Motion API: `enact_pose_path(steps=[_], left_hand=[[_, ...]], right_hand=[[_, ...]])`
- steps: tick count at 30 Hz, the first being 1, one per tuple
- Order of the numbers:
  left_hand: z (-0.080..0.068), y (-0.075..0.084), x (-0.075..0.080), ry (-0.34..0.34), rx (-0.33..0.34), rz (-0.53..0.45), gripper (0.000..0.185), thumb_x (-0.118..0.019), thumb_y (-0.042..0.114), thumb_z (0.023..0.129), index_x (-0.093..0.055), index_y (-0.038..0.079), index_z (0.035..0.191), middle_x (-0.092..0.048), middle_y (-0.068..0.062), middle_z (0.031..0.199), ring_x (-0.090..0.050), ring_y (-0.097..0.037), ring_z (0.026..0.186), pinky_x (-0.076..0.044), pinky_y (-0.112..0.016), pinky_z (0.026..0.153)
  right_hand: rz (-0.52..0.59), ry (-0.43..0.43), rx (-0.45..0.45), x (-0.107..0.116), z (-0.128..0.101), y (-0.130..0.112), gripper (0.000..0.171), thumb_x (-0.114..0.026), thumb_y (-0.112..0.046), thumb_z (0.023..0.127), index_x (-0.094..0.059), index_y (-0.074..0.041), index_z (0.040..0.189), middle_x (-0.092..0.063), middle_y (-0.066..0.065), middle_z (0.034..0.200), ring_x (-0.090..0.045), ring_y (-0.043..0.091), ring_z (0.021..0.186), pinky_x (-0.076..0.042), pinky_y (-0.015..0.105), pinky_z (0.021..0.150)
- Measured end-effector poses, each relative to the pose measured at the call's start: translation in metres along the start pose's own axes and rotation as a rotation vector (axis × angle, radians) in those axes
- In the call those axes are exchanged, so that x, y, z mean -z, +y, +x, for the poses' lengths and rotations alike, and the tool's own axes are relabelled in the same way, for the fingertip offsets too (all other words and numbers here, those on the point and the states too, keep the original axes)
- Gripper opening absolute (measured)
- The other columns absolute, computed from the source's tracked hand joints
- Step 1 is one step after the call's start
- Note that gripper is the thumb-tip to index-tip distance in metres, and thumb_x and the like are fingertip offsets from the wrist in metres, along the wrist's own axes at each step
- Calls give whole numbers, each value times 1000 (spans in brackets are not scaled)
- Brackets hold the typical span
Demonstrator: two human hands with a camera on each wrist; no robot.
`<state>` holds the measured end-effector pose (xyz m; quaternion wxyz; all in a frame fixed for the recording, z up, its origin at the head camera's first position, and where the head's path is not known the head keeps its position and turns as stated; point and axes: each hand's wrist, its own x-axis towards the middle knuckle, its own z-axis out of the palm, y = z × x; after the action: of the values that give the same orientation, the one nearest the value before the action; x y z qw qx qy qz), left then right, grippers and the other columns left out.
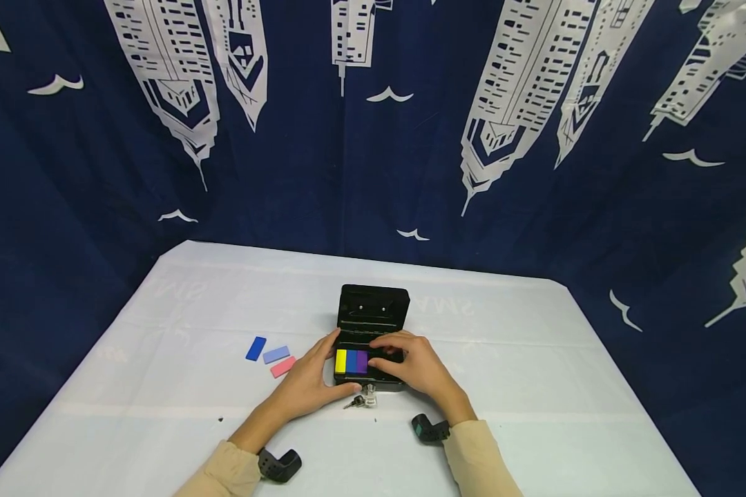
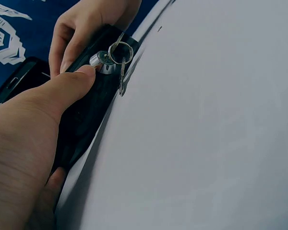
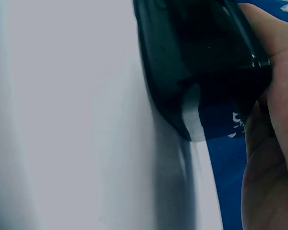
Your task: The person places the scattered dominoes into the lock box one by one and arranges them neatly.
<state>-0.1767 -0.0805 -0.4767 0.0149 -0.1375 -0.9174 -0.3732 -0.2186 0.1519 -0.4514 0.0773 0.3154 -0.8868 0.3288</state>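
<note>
Head view: a small black box (image 1: 369, 338) sits mid-table on the white tablecloth (image 1: 534, 386) with its lid up, yellow, blue and purple blocks (image 1: 351, 361) inside, and both hands clasp it, the left hand (image 1: 307, 383) curled round its left end, the right hand (image 1: 413, 362) curled over the top and right end. Left wrist view shows the left thumb pressed by the front lock, keys (image 2: 119, 55) dangling from it. Three loose blocks (image 1: 272, 355) lie just left of the box.

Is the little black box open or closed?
Open: the black box has its lid standing up behind, with coloured blocks showing inside.
</note>
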Motion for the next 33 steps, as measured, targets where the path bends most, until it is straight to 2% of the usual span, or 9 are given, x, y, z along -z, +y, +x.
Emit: enact_pose_path(steps=[7,10,15,19,26,33], left_hand=[[0,1,1,-2,8,-2,104,-63,71,62,-12,32,144,-28,7,147,-51,-13,119,-45,-42,95],[1,1,1,-1,9,0,104,-63,70,62,-12,32,144,-28,6,147,-51,-14,119,-45,-42,95],[1,1,1,-2,10,1,105,-63,71,62,-12,32,145,-27,6,147,-50,-14,119,-45,-42,95],[0,1,0,-8,14,3,105,-62,72,62,-12,32,145,-27,6,147,-50,-13,120,-44,-42,96],[1,1,0,2,4,4,105,-63,71,62,-12,31,145,-28,6,147,-50,-13,119,-44,-42,96],[0,1,0,4,7,-5,105,-63,71,62,-12,32,145,-27,8,147,-50,-12,119,-44,-41,96]], right_hand=[[123,125,-10,-4,-7,9,31,-71,-40,73,-66,-29,102,-63,-14,105,-59,3,87,-50,20,77],[183,151,-33,-5,-9,11,34,-72,-36,74,-65,-23,105,-63,-9,108,-60,7,93,-50,22,82],[291,154,-101,6,-13,1,40,-72,-29,76,-63,-13,111,-62,0,113,-58,13,101,-47,28,89],[302,165,-148,14,-17,-6,43,-72,-29,75,-61,-13,113,-61,0,115,-58,15,104,-46,30,91],[253,180,-181,20,-22,-6,51,-74,-31,73,-58,-13,118,-57,1,121,-56,16,109,-44,28,95],[316,131,-189,20,-24,-1,57,-76,-25,72,-53,-6,120,-54,10,124,-54,27,112,-44,36,95]])
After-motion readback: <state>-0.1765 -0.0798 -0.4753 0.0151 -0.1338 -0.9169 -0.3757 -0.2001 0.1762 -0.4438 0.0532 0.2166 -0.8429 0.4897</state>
